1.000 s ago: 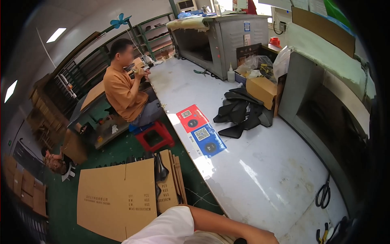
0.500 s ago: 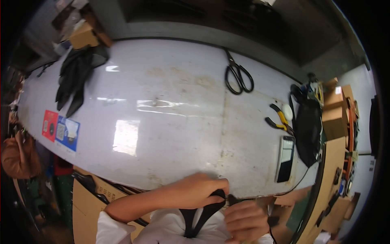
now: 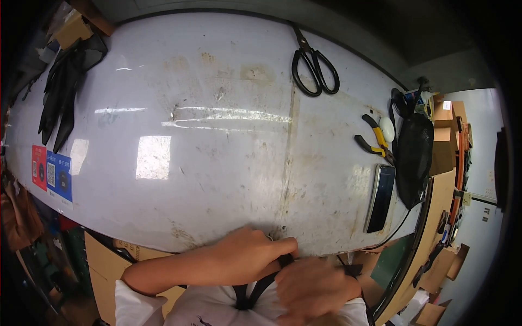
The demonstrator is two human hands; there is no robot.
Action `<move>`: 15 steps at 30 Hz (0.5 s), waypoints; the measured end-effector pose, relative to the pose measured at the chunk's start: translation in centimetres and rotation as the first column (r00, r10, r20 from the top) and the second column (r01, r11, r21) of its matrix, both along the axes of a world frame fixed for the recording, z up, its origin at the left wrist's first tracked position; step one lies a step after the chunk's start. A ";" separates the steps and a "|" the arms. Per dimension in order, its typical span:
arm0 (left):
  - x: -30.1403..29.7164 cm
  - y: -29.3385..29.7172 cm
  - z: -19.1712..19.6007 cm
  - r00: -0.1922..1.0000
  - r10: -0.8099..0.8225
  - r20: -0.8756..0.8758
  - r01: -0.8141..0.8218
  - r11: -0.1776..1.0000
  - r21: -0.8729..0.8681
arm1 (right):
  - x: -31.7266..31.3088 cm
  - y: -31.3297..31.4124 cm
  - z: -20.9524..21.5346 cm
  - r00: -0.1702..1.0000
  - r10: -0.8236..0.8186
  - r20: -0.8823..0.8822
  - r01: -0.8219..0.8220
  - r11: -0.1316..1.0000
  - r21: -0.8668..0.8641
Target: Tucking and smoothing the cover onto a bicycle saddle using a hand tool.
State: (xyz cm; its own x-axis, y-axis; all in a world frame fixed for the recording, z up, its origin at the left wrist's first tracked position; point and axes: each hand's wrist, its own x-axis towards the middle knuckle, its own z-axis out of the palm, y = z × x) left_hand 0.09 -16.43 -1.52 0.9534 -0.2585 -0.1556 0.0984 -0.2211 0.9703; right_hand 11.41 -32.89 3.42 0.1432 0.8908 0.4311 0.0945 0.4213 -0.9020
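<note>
Close to my chest, at the table's front edge, my left hand (image 3: 247, 255) is closed on a black strap (image 3: 266, 283). The strap runs down in a V over my white shirt, and a dark bit of it shows by my left fingertips. Right beside it, my right hand (image 3: 315, 288) overlaps the strap's right side. Motion smears its fingers, so what they hold, if anything, cannot be made out. A dark pointed end (image 3: 353, 269) sticks out past the right hand.
On the white table (image 3: 228, 179) lie black-handled scissors (image 3: 315, 68), yellow-and-black pliers (image 3: 376, 138), a white oval object (image 3: 386, 129), a phone (image 3: 380, 198), a black mesh pouch (image 3: 414, 157) and black gloves (image 3: 64, 89). Cardboard boxes (image 3: 446, 130) stand at the right.
My right hand has moved left, up against my left hand and over the strap. My left hand keeps its grip. The whole view has shifted, with the table things now higher in it.
</note>
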 end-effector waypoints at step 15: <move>-0.1 0.7 0.3 0.999 -0.029 0.015 0.028 0.998 0.059 | -1.0 -1.0 -2.1 0.961 -0.137 0.241 0.057 0.948 0.312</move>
